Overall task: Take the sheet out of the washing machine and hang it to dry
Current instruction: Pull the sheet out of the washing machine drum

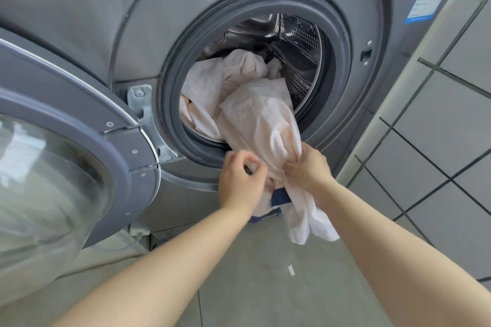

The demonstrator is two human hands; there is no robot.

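Head view, right hand (308,170) gripping sheet (260,119), left hand (240,178) curled beside

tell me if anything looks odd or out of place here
A small white scrap lies on the floor below the washing machine. A dark blue piece shows under the pale sheet; what it is cannot be told.

Pale sheet (255,119) spilling from washing machine (132,21).

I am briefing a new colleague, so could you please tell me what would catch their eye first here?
A pale pink sheet spills from the washing machine drum in mid-frame, over the grey door seal. The right hand grips it below the opening, the left hand beside it. The open door fills the left.
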